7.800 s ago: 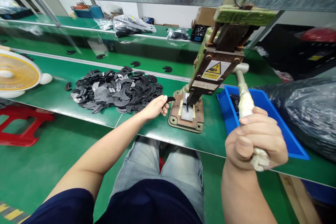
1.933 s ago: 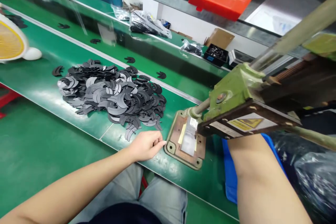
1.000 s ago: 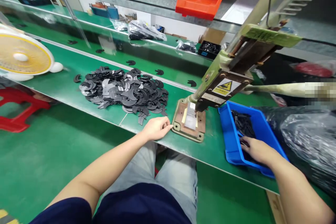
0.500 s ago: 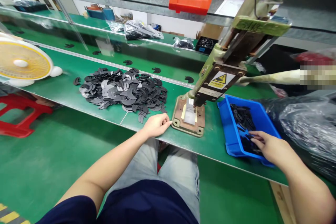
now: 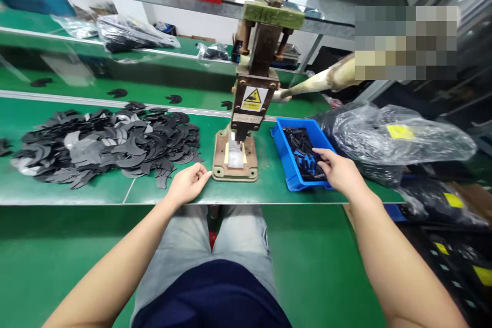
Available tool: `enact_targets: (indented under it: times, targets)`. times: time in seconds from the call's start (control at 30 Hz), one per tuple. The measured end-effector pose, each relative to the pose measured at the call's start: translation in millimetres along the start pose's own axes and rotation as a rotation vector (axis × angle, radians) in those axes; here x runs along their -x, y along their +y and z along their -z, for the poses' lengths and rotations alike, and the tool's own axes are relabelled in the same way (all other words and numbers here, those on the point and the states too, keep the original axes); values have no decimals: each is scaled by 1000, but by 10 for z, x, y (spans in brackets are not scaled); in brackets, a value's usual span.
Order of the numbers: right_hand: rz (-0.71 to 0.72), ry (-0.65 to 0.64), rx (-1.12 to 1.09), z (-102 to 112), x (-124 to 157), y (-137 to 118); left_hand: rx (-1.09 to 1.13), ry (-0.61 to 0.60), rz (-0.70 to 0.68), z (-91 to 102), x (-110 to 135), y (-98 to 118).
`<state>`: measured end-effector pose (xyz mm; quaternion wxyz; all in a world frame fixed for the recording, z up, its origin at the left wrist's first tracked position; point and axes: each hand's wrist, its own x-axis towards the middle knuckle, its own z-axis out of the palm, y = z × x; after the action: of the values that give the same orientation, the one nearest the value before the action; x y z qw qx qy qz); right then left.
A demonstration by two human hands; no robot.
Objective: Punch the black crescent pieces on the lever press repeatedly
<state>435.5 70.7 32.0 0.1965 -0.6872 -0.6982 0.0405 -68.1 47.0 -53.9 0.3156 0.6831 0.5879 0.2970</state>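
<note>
The left hand (image 5: pixel 187 183), fingers curled, rests beside the press (image 5: pixel 248 119) (its grip can't be told). The right hand (image 5: pixel 340 171), thumb and fingers parted, reaches over black parts (image 5: pixel 298 139) in the blue bin (image 5: pixel 284 158), right of the press on the tabletop (image 5: pixel 265 192).

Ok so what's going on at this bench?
A person's right hand is in a blue bin of slim black pieces; whether it grips one is unclear. Their left hand rests on the green bench beside a press. Farther left lies a heap of dark curved parts.
</note>
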Motion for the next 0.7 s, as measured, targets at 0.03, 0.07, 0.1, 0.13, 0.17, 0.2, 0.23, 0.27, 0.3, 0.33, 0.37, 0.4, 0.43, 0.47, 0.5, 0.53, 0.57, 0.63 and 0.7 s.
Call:
enact_targets:
  times: [0.03, 0.07, 0.1, 0.13, 0.17, 0.2, 0.23, 0.27, 0.3, 0.33, 0.37, 0.4, 0.43, 0.47, 0.5, 0.53, 0.57, 0.63, 0.7]
  targets:
    - [-16, -1, -19, 9, 17, -22, 21, 1, 9, -7, -3, -20]
    - [-36, -1, -41, 11, 32, -43, 44, 4, 17, -14, -7, -40]
    - [-55, -1, -66, 8, 45, -62, 69, 9, 23, -21, -11, -60]
    - [-71, -3, -93, 1, 55, -80, 90, 12, 27, -27, -15, -78]
    - [-82, -5, -122, -7, 62, -96, 105, 14, 31, -31, -20, -94]
    - [-89, -5, -152, -15, 67, -114, 113, 14, 34, -32, -24, -107]
    - [-91, 5, -180, -20, 73, -135, 117, 14, 35, -31, -28, -115]
    - [-88, 26, -208, -22, 82, -164, 121, 14, 35, -26, -31, -117]
    - [-83, 57, -237, -22, 98, -204, 130, 18, 32, -20, -32, -111]
    - [-77, 93, -272, -22, 125, -258, 145, 28, 29, -11, -30, -93]
    - [-71, 131, -316, -27, 167, -331, 165, 49, 28, -4, -24, -61]
    - [-66, 163, -367, -40, 225, -422, 184, 78, 30, 2, -11, -13]
    - [-63, 186, -422, -66, 300, -533, 200, 110, 29, 5, 12, 55]
    - [-61, 200, -473, -108, 389, -661, 211, 139, 23, 3, 44, 142]
    - [-53, 210, -533, -167, 488, -803, 218, 158, 5, -2, 86, 247]
    - [-35, 214, -599, -240, 592, -953, 225, 161, -27, -12, 137, 366]
    - [-2, 213, -688, -325, 694, -1104, 234, 150, -77, -25, 194, 495]
    - [109, 199, -927, -510, 875, -1388, 280, 86, -214, -55, 315, 747]
    - [206, 167, -1089, -687, 1007, -1616, 315, 6, -356, -82, 422, 946]
